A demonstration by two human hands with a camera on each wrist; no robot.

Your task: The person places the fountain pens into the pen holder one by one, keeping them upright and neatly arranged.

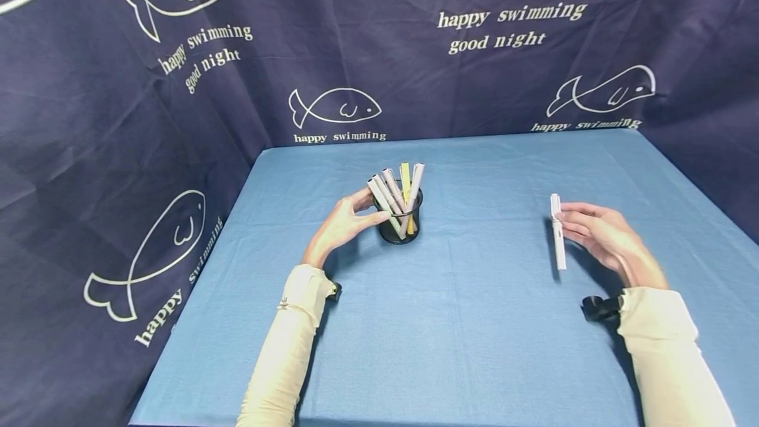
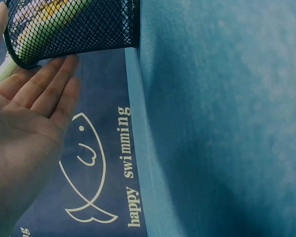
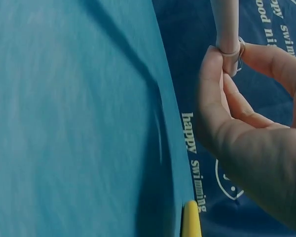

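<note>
On the left part of the table stands a black mesh pen holder (image 1: 390,232), upright, with several pale pens (image 1: 379,191) and a yellow pen (image 1: 406,176) leaning in it. My left hand (image 1: 342,226) holds the holder at its left side near the rim, thumb in front and fingers behind. In the left wrist view the fingers (image 2: 44,89) lie fairly straight against the mesh (image 2: 89,29). Over at the right, my right hand (image 1: 605,239) pinches a white pen (image 1: 559,242) by its clip end between thumb and fingertips, above the cloth.
A blue cloth (image 1: 462,321) covers the table. Dark blue curtains (image 1: 403,71) with white fish drawings hang behind and at the sides. A black strap device (image 1: 600,308) sits at my right wrist. The right wrist view shows a yellow tip (image 3: 191,219) of unclear origin.
</note>
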